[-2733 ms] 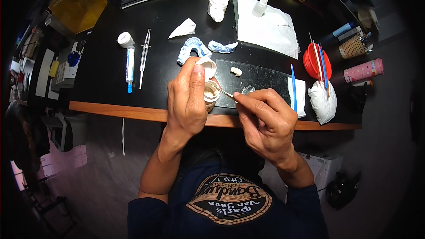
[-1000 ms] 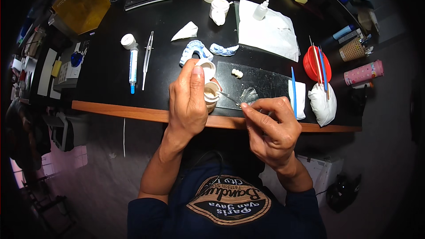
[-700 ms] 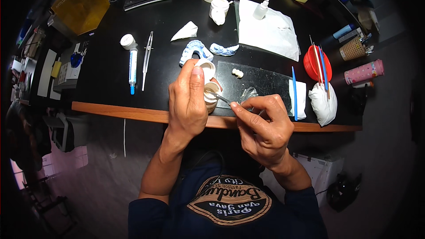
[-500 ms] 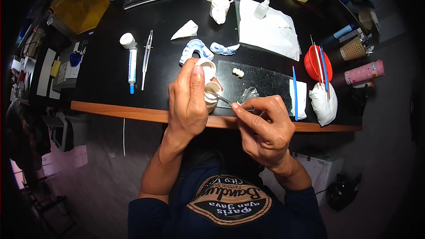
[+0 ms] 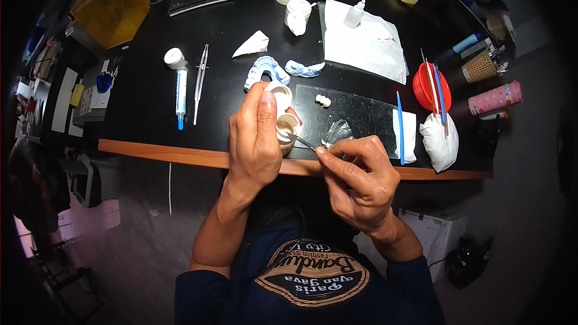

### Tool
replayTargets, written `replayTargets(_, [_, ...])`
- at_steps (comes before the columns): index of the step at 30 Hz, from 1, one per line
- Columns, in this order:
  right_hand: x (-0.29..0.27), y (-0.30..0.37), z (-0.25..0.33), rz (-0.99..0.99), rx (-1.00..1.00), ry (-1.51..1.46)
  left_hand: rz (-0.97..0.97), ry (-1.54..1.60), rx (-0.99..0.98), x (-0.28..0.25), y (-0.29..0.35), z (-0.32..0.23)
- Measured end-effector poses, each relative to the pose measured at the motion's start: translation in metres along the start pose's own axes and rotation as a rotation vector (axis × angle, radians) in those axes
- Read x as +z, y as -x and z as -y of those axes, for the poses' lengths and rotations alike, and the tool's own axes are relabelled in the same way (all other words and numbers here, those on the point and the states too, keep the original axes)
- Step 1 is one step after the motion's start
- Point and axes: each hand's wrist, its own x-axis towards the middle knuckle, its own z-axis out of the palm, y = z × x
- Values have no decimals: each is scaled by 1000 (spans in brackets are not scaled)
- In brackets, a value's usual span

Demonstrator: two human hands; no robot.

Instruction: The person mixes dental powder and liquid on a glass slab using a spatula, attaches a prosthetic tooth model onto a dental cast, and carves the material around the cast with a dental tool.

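My left hand (image 5: 257, 129) is closed around a small jar (image 5: 289, 125) at the table's front edge, its white flip lid (image 5: 281, 94) standing open under my thumb. Between the thumb and fingers of my right hand (image 5: 361, 174) is a thin metal spatula (image 5: 304, 141), its tip inside the jar's mouth. What the jar holds is pale and hard to make out. Just beyond lies a dark glass slab (image 5: 367, 108) bearing a white tooth-shaped piece (image 5: 323, 101) and a clear crumpled film (image 5: 339, 131). Behind my left hand are a blue dental arch model (image 5: 267, 71) and a smaller blue model (image 5: 304, 68).
A syringe (image 5: 181, 96) and tweezers (image 5: 201, 84) lie to the left. On the right are a blue stick (image 5: 401, 129) on folded tissue, a red bowl (image 5: 424, 90) and a white bag (image 5: 439, 141). White paper (image 5: 367, 42) with a dropper bottle (image 5: 355, 14) lies farther back.
The spatula's tip has shifted slightly within the jar, and my right hand has dropped a little. My left hand keeps its hold on the jar.
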Motion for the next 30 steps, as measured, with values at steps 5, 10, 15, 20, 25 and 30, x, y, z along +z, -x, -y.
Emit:
replayTargets(5, [-5, 3, -1, -16, 17, -2, 24, -89, 24, 0, -2, 3])
replayTargets(10, [-24, 1, -8, -79, 180, -6, 23, -69, -7, 1, 0, -4])
replayTargets(15, [-60, 9, -24, 4, 441, 66, 32, -74, 0, -3, 1, 2])
replayTargets(20, [-63, 32, -26, 15, 557, 99, 52, -46, -20, 0, 1, -3])
replayTargets(25, [-52, 42, -19, -19, 413, 228, 63, -12, -39, 0, 2, -2])
replayTargets(30, [-42, 42, -10, -18, 392, 240, 80, -13, -47, -1, 2, -2])
